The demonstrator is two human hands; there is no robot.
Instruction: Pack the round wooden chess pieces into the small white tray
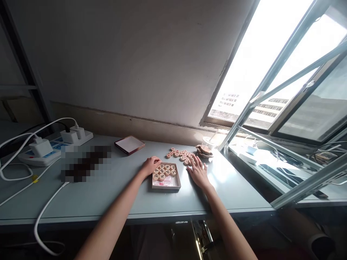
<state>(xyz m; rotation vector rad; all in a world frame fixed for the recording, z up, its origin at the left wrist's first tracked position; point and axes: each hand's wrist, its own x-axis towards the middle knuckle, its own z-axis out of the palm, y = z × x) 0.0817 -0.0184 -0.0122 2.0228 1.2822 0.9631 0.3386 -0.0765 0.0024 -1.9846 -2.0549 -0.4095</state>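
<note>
A shallow square box (179, 183) sits on the table in front of me. Rows of round wooden xiangqi pieces (167, 172) with black characters fill its far part, and a clear plastic bag with red print (162, 183) shows in the near part. My left hand (150, 166) grips the box at its far left corner, its fingers bent over the edge. To the right, my right hand (199, 172) lies with its fingers spread, the tips at a loose group of xiangqi pieces with red characters (183, 156). Its fingers partly hide some pieces.
The box lid (130, 145) lies upturned at the back left. A power strip (88, 136) with white plugs and cables stands far left, beside a blurred-out patch. Behind the loose pieces are a brown crumpled object (205, 151) and a clear container (208, 141). A metal frame (244, 117) bounds the right.
</note>
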